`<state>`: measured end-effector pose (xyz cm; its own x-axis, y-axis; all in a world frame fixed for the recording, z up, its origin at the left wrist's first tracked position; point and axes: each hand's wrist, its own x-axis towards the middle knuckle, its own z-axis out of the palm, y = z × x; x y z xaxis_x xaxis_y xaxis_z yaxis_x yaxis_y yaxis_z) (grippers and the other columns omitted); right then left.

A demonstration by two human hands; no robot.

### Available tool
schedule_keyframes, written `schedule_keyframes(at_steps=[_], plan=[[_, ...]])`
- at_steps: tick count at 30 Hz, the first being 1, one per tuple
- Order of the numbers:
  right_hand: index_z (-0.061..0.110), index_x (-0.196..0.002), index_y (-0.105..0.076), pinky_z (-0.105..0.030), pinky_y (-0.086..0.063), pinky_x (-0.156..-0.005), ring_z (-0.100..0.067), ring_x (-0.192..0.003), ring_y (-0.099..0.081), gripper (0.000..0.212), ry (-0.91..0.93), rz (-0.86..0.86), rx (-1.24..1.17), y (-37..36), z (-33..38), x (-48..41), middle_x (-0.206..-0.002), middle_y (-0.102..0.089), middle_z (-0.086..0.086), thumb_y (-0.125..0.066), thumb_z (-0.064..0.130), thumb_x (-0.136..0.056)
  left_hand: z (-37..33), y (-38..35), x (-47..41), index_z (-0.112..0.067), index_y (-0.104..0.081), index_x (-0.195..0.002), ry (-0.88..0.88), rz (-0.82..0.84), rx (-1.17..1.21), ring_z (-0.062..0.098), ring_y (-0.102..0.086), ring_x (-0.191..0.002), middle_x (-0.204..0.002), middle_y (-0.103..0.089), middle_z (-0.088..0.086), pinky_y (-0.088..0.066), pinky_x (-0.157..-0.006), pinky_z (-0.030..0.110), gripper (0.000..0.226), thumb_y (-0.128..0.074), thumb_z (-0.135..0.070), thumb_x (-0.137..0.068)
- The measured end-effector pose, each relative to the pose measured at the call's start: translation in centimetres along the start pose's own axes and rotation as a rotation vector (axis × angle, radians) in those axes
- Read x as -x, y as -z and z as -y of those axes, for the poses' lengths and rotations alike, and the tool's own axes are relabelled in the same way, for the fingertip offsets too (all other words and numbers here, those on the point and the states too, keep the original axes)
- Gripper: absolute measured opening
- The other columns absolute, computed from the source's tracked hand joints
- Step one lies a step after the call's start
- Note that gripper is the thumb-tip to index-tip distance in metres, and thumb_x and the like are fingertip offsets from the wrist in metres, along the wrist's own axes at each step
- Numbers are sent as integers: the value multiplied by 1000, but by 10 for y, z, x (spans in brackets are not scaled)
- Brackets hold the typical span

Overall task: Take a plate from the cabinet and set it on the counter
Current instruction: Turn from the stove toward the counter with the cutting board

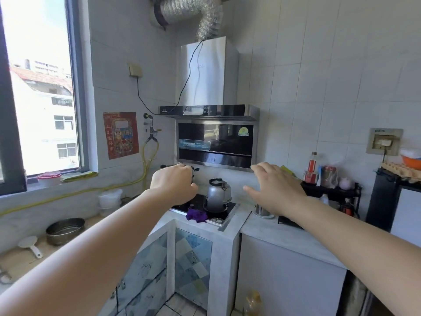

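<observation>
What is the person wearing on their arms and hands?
Nothing that shows. Both arms are bare as far up as the picture reaches, with no sleeves in view. The left hand and right hand have no gloves, rings, watch or bracelets.

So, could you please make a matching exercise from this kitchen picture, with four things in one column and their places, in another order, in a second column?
Things:
1. kettle
2. purple cloth
3. metal basin
4. red poster

Places:
A. on the wall beside the window
B. on the counter at the left, next to a white ladle
C. on the stove, under the hood
D. at the front edge of the stove

Pairs: 1-C, 2-D, 3-B, 4-A
</observation>
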<state>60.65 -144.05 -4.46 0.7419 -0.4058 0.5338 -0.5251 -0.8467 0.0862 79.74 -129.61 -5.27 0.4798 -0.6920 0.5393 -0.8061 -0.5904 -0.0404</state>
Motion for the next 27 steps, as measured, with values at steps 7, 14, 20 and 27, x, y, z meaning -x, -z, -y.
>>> schedule_keyframes(at_steps=[7,14,20,27], plan=[[13,-127,-45,-36,-37,-98,-24,-121,-44,53,54,-27,-22,-58,-17,-93,-133,-49,-4,-39,50,-88,28,-55,-83,-16,-56,-106,56,-31,-5,25,-60,-88,-107,-61,2,-39,-58,32,34,-44,-36,-82],[13,-125,-46,-34,-37,-97,-23,-119,-45,52,154,-47,-86,-109,-2,-202,-129,-51,-3,-39,49,-88,81,-92,-154,-15,-55,-105,129,-25,-75,23,-58,-85,-103,-60,1,-43,-59,33,32,-44,-37,-85],[11,-124,-47,-37,-37,-100,-24,-121,-44,53,253,-31,-163,-152,34,-271,-129,-51,-5,-41,49,-88,137,-119,-174,-16,-54,-119,238,-27,-137,23,-62,-95,-117,-62,2,-50,-62,34,42,-46,-39,-86],[12,-128,-45,-37,-36,-98,-25,-121,-44,56,433,-18,-285,-202,87,-321,-130,-51,-5,-42,51,-87,189,-139,-158,-17,-54,-118,414,43,-275,24,-60,-96,-116,-60,1,-40,-58,32,41,-45,-40,-84]])
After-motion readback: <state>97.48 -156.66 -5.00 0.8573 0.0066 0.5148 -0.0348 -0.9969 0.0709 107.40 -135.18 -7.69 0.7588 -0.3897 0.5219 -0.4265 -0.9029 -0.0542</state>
